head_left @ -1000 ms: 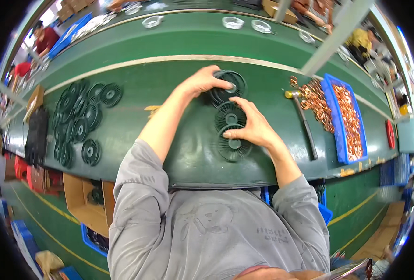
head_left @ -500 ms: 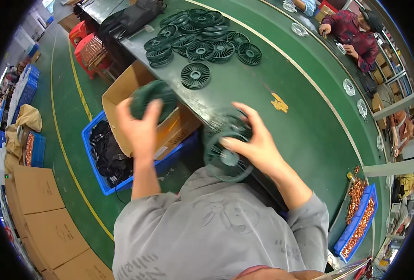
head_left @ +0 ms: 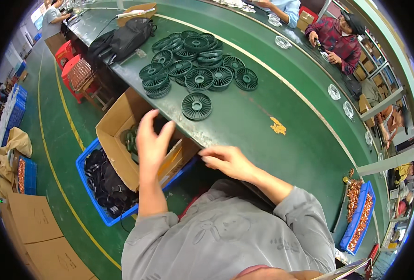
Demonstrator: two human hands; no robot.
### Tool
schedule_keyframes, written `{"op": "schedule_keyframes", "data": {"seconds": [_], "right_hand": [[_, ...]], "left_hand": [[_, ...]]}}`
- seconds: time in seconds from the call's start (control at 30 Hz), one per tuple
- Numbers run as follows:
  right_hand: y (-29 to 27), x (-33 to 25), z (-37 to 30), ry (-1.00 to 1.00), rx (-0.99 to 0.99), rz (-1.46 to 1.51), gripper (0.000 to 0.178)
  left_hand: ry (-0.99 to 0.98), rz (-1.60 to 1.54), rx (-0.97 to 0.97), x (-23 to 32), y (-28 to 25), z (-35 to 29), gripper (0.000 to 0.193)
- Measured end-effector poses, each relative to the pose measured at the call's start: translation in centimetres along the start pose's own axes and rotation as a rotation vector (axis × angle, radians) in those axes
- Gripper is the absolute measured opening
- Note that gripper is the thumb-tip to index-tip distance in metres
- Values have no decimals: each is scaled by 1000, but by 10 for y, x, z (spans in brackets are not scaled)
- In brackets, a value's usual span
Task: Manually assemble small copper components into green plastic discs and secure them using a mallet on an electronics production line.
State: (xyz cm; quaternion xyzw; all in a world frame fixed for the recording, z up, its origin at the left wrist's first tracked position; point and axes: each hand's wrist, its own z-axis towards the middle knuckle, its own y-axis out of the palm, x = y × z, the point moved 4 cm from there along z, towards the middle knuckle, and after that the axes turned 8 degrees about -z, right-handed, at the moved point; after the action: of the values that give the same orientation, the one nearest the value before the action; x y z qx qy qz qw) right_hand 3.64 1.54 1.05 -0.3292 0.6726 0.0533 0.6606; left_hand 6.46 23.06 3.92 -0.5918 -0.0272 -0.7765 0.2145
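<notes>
My left hand point(head_left: 153, 145) hovers over the open cardboard box point(head_left: 113, 122), thumb and fingers apart, holding nothing. Inside the box, dark green round parts point(head_left: 131, 141) show partly behind that hand. At the bench's near edge is my right hand point(head_left: 232, 161), empty, its fingers stretched toward the box. A dark green spoked wheel-like part point(head_left: 196, 106) lies on the bench, a little beyond both hands. Farther back is a heap of similar spoked parts point(head_left: 199, 79), some stacked on each other.
The green-topped bench point(head_left: 263, 163) curves to the right. Below the cardboard box is a blue crate point(head_left: 106, 217) with black items. Copper-coloured pieces fill a blue bin point(head_left: 360, 217) at right. A black bag point(head_left: 130, 39) and red stools point(head_left: 69, 70) stand far left. Co-workers point(head_left: 342, 42) sit across the bench.
The dark green part in my left hand has been let go, and round parts now show in the box. My right hand no longer holds its spoked part and has shifted toward the bench edge.
</notes>
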Motion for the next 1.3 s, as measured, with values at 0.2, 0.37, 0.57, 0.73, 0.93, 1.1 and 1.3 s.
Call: {"op": "schedule_keyframes", "data": {"seconds": [0.2,0.37,0.57,0.73,0.93,1.1,1.3], "right_hand": [[-86,42,-62,128,424,-165,17],[-119,69,-84,185,673,-159,19],[-132,69,-58,31,722,-326,13],[-182,67,-6,-131,899,-441,13],[-240,63,100,-233,668,-669,50],[-241,68,85,-161,544,-628,51],[-245,77,-13,-37,582,-653,50]], "left_hand": [[584,193,-366,62,123,108,50],[294,548,-372,36,189,255,55],[-81,739,-386,-35,217,369,71],[-68,701,-590,-78,228,380,88],[84,733,-796,-50,272,326,79],[198,695,-873,-6,308,229,76],[289,653,-1042,43,351,128,73]]}}
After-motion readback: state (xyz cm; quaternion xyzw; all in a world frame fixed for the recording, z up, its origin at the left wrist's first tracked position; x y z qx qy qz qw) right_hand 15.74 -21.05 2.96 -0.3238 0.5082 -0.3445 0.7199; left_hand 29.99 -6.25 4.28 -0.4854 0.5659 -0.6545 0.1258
